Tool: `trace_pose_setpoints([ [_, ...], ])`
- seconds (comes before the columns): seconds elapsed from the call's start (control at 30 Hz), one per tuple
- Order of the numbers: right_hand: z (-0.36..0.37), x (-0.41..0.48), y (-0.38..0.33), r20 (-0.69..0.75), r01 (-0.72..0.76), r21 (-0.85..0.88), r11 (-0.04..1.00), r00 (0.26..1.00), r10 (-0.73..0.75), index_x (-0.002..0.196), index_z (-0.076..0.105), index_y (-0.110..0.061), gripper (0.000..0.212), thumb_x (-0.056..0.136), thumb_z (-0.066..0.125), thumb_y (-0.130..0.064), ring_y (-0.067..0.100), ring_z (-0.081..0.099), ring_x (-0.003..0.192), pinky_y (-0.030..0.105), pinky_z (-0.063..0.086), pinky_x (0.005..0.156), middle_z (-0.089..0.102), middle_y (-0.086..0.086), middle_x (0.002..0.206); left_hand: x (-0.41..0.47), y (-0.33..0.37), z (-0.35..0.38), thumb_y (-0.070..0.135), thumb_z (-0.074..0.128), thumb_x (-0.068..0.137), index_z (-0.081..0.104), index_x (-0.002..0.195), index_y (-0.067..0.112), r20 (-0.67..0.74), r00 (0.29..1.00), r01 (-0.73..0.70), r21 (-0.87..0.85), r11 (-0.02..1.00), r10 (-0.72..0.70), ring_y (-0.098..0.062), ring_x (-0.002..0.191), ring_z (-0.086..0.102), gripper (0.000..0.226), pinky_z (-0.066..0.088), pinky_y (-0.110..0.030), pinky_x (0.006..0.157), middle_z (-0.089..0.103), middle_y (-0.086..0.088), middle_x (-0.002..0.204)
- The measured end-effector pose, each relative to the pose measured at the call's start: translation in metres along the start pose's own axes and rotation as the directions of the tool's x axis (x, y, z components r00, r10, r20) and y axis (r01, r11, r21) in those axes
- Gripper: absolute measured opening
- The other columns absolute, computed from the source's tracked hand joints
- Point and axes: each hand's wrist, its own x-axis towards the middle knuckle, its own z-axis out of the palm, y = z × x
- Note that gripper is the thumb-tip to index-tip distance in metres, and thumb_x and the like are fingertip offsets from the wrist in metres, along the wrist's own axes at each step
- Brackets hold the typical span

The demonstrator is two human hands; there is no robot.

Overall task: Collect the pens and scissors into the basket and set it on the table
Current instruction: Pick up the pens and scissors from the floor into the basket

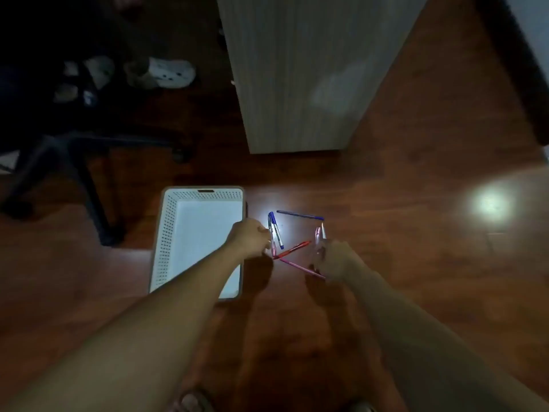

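Observation:
A white perforated basket [170, 230] lies on the wooden floor, with nothing in it. Just right of it, several pens are scattered: two blue-capped pens [276, 230], a long dark blue pen [300, 215], a red pen [292, 249], a pink pen [297, 266] and pink and white pens [318, 234]. My left hand [249, 239] reaches across the basket's right rim, and its fingers touch the blue-capped pens. My right hand [332, 260] is closed around the lower ends of the pink and white pens. I see no scissors.
A pale wooden cabinet [300, 72] stands behind the pens. A black office chair base [74, 162] is at the left, with white shoes [166, 72] beyond it. A bright light spot [490, 203] glares on the floor at the right. My feet show at the bottom edge.

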Motion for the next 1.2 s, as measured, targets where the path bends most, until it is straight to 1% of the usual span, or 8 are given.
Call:
trace_pose_setpoints([
  [0.17,0.059,0.055,0.03,0.025,0.057,-0.151,0.987,0.998,-0.054,0.122,0.073,-0.016,0.032,0.105,0.059,-0.038,0.028,0.075,0.108,0.036,0.059,0.089,0.078,0.008,0.119,0.057,-0.026,0.074,0.024,0.067,0.106,0.077,0.103,0.005,-0.057,0.993,0.106,0.052,0.993,-0.103,-0.025,0.069,0.081,0.021,0.07,-0.039,0.075,0.08,-0.011,0.09],
  [0.4,0.111,0.09,0.044,-0.055,0.016,-0.193,0.981,0.998,-0.027,0.124,0.068,-0.018,0.032,0.105,0.062,-0.042,0.03,0.074,0.107,0.044,0.063,0.094,0.074,0.01,0.125,0.116,-0.055,0.126,0.025,0.075,0.1,0.078,0.11,0.007,-0.181,0.977,0.121,0.03,0.992,-0.113,-0.028,0.082,0.08,0.021,0.067,-0.036,0.069,0.08,-0.011,0.104],
  [0.5,0.123,0.095,0.042,-0.126,-0.012,-0.235,0.972,0.992,-0.018,0.13,0.064,-0.016,0.033,0.107,0.06,-0.039,0.031,0.075,0.109,0.043,0.064,0.091,0.073,0.012,0.129,0.121,-0.06,0.134,0.018,0.077,0.099,0.078,0.105,0.005,-0.201,0.974,0.108,0.017,0.994,-0.102,-0.022,0.079,0.071,0.015,0.047,-0.023,0.051,0.078,-0.009,0.099],
  [0.7,0.124,0.094,0.037,-0.117,0.001,-0.319,0.948,0.992,-0.041,0.133,0.063,-0.011,0.036,0.105,0.063,-0.034,0.032,0.075,0.11,0.039,0.053,0.079,0.073,0.014,0.127,0.119,-0.06,0.125,0.023,0.084,0.093,0.077,0.103,0.003,-0.109,0.984,0.141,-0.021,0.99,-0.143,-0.026,0.082,0.079,0.023,0.062,-0.033,0.065,0.08,-0.014,0.1],
  [0.8,0.114,0.096,0.038,-0.048,0.033,-0.212,0.977,0.998,-0.044,0.121,0.065,-0.012,0.035,0.099,0.07,-0.038,0.028,0.074,0.101,0.039,0.059,0.083,0.074,0.012,0.116,0.115,-0.051,0.106,0.03,0.084,0.093,0.079,0.102,0.004,0.0,0.99,0.141,-0.066,0.988,-0.141,-0.023,0.079,0.083,0.028,0.069,-0.035,0.074,0.083,-0.011,0.092],
  [0.93,0.098,0.107,0.023,-0.093,0.116,0.059,0.992,0.99,-0.11,0.097,0.07,-0.015,0.021,0.093,0.076,-0.034,0.013,0.073,0.075,0.029,0.06,0.068,0.075,-0.001,0.083,0.103,-0.037,0.043,0.023,0.075,0.101,0.077,0.113,-0.001,0.212,0.975,0.139,-0.32,0.937,-0.072,-0.009,0.06,0.076,0.027,0.056,-0.015,0.049,0.081,-0.013,0.094],
  [1.07,0.079,0.123,-0.028,-0.172,0.199,0.352,0.915,0.974,-0.146,0.081,0.068,-0.018,0.023,0.099,0.074,-0.032,-0.005,0.066,0.05,0.008,0.046,0.051,0.071,-0.003,0.064,0.092,-0.043,-0.031,0.031,0.074,0.1,0.08,0.109,0.008,0.162,0.987,0.048,-0.312,0.949,0.004,-0.016,0.086,0.081,0.025,0.055,-0.025,0.067,0.086,-0.009,0.102],
  [1.2,0.07,0.138,-0.094,-0.129,0.293,0.418,0.86,0.956,-0.263,0.078,0.076,-0.018,0.032,0.101,0.069,-0.04,0.004,0.065,0.056,0.019,0.049,0.056,0.077,-0.002,0.075,0.089,-0.086,-0.068,0.033,0.075,0.098,0.082,0.107,0.013,0.05,0.994,0.105,-0.304,0.947,-0.095,-0.018,0.093,0.083,0.023,0.051,-0.031,0.075,0.087,0.0,0.097],
])
